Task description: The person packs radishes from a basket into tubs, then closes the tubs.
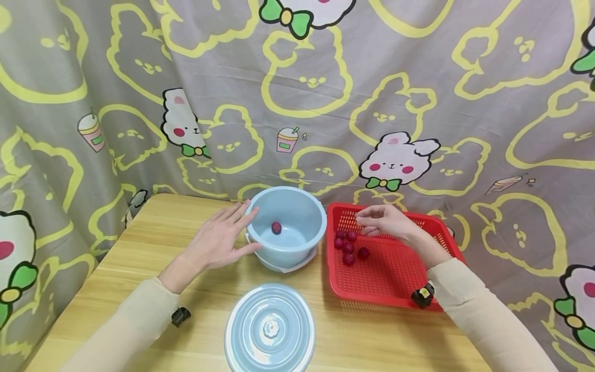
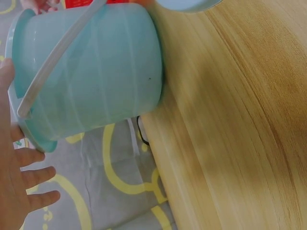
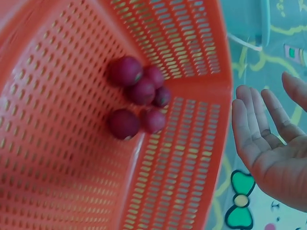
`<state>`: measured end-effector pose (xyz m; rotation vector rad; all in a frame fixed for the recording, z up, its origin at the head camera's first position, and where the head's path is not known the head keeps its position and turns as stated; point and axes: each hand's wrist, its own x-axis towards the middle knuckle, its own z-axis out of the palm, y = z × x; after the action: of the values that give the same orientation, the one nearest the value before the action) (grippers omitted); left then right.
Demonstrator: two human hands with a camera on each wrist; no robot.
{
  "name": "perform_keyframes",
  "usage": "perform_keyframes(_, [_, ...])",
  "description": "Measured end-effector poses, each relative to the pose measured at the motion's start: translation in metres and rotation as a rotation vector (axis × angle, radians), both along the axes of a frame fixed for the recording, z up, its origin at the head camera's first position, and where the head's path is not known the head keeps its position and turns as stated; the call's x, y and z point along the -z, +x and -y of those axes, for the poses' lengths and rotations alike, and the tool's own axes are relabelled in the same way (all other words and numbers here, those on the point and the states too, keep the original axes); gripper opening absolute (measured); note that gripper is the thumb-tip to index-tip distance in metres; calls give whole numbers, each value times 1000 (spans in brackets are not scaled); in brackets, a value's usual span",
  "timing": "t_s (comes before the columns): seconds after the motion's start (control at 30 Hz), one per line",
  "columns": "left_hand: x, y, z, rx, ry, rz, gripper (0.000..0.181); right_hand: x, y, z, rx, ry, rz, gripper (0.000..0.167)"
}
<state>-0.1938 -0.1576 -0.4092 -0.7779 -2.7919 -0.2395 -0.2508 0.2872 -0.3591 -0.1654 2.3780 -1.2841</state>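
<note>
A light blue bucket (image 1: 284, 254) stands on the table with one dark red round fruit (image 1: 276, 228) inside. My left hand (image 1: 218, 236) is at the bucket's left rim, its fingers spread and straight; whether they touch it I cannot tell. To the right sits a red perforated basket (image 1: 332, 279), where several dark red fruits (image 3: 140, 91) cluster near one corner. Over the basket's back part hovers my right hand (image 1: 385, 222), fingers loosely bent and nothing held. The right wrist view shows the same hand (image 3: 276, 143) with an empty palm.
A round light blue lid (image 1: 271, 329) with a small knob lies in front of the bucket on the wooden table (image 1: 204, 315). Behind the table hangs a grey patterned curtain (image 1: 307, 139). The bucket's pale handle (image 2: 57, 52) hangs down along its side.
</note>
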Motion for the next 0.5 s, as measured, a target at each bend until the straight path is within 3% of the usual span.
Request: perform_keyframes(0.5, [0, 0, 0, 5, 8, -3, 92, 29, -14, -28, 21, 66, 104, 55])
